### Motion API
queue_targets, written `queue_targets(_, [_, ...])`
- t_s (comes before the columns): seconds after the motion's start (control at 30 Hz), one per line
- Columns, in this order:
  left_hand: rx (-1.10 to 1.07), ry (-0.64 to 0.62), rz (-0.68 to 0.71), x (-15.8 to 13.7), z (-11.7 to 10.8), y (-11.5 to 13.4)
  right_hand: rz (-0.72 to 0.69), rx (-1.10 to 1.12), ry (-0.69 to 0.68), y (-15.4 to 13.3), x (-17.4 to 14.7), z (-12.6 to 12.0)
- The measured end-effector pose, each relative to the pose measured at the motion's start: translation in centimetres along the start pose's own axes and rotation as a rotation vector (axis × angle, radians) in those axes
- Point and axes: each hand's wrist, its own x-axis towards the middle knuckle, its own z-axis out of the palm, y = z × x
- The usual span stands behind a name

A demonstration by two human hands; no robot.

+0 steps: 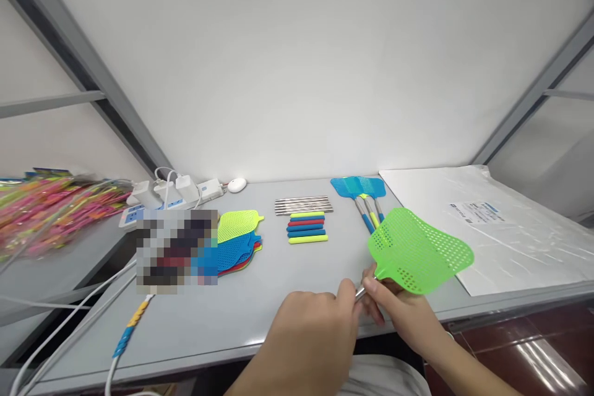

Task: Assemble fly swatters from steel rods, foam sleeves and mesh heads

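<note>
A green fly swatter [420, 250] is held at the table's front edge, its perforated head tilted up to the right. My left hand [313, 328] is closed around its metal rod, and whatever sits inside that fist is hidden. Close to the neck of the head, my right hand [401, 309] grips the rod between thumb and fingers. Beyond the hands lie several coloured handles [307, 228] in a stack and a row of silver metal rods [304, 205]. Loose swatter heads [236, 250] in yellow, blue and red overlap on the left.
Three swatters with blue heads [357, 187] lie at the back right, beside a white wrapped sheet with a label [482, 213]. Power strips with plugs [160, 205], white cables [74, 328] and a pixelated patch occupy the left. Bagged pink and yellow items [60, 210] sit farther left.
</note>
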Motion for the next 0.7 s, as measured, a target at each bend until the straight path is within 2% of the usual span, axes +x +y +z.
queue_targets(0.07, [0.002,-0.036,0.008,0.7,-0.4,0.7,-0.027,0.026,0.027,0.4,-0.1,-0.2])
queue_targets(0.17, [-0.017,-0.061,-0.073,1.4,-0.9,0.9,-0.09,0.018,0.127,0.9,-0.3,-0.5])
queue_targets(0.23, [-0.017,-0.006,-0.125,1.3,-0.8,0.8,-0.125,-0.019,0.196,1.2,-0.2,-0.5])
queue_targets(0.3, [-0.016,0.171,-0.155,0.4,-0.1,0.7,-0.133,-0.01,0.214,1.3,0.1,-0.4])
queue_targets(0.4, [-0.142,0.595,-0.176,-1.7,2.1,1.0,-0.102,0.146,0.231,1.0,1.0,0.3])
queue_targets(0.47, [-0.382,0.695,-0.101,-2.6,3.7,1.4,-0.091,0.244,0.248,0.7,1.6,1.1])
queue_targets(0.53, [-0.69,0.649,-0.088,-2.6,4.9,1.8,-0.089,0.271,0.247,0.4,2.0,2.1])
queue_targets(0.63, [-1.219,0.626,-0.305,-1.1,5.7,1.8,-0.08,0.142,0.193,0.2,1.7,3.7])
queue_targets(0.7, [-1.485,0.634,-0.332,-0.1,6.0,1.6,-0.101,0.025,0.149,0.3,1.1,4.6])
